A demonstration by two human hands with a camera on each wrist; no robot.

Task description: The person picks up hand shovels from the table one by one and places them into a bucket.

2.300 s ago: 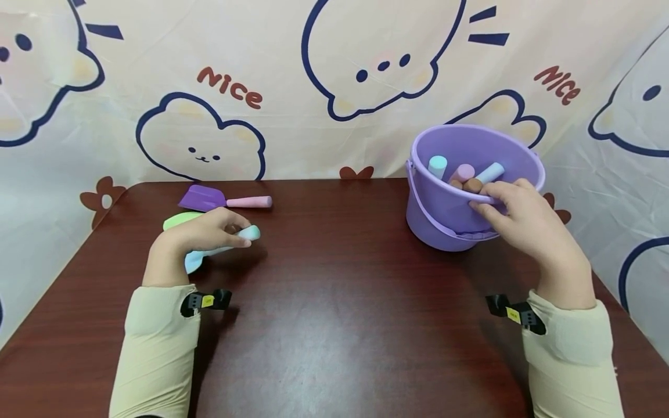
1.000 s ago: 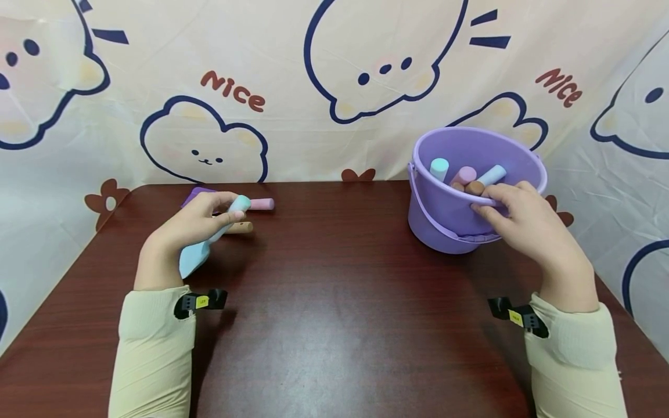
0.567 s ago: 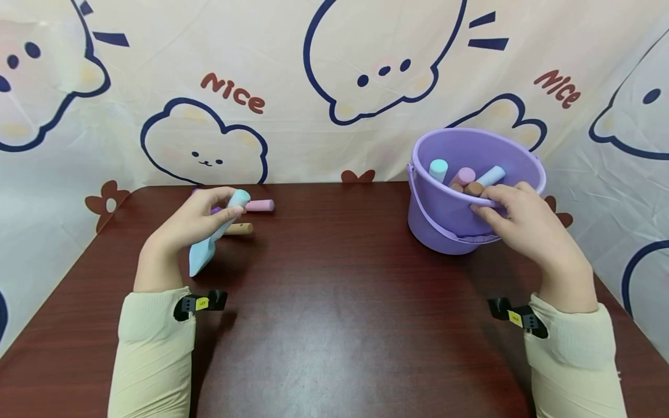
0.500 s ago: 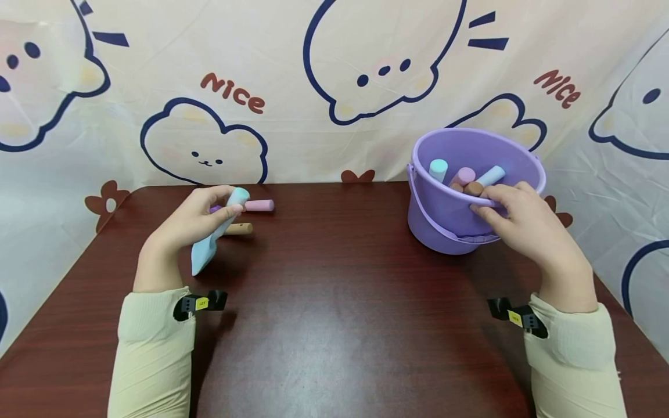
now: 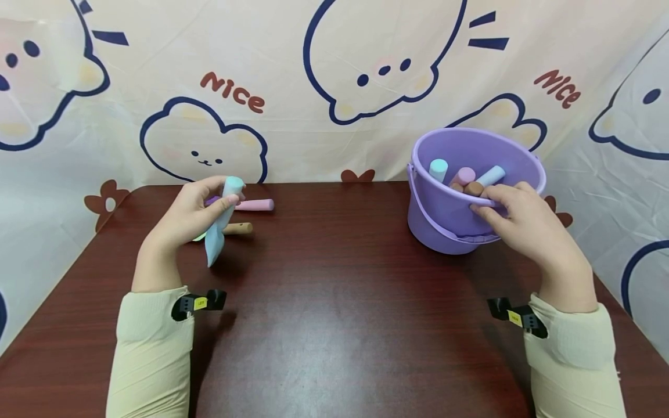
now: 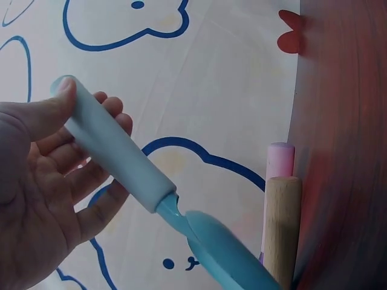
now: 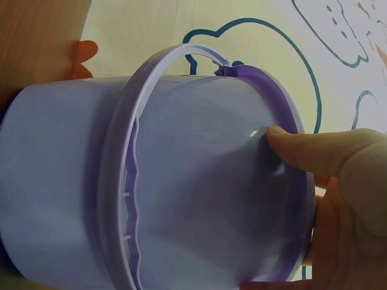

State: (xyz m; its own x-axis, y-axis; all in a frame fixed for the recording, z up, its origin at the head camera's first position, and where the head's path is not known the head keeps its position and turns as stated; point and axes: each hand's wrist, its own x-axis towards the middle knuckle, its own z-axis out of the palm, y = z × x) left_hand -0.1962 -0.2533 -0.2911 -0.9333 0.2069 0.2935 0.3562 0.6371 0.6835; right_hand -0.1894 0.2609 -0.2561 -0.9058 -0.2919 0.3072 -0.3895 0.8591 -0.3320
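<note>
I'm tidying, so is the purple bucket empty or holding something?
Holding something: colored cylindrical pieces show inside the purple bucket; how full, I can't tell.

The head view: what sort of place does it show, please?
Perhaps an indoor play or filming corner: a dark reddish-brown wood-grain table set against a cream, cartoon-printed, cloth-like backdrop, with a purple plastic bucket on it.

Left hand (image 5: 190,213) raised, pinching; right hand (image 5: 530,229) gripping; forearms (image 5: 151,357) well apart.
</note>
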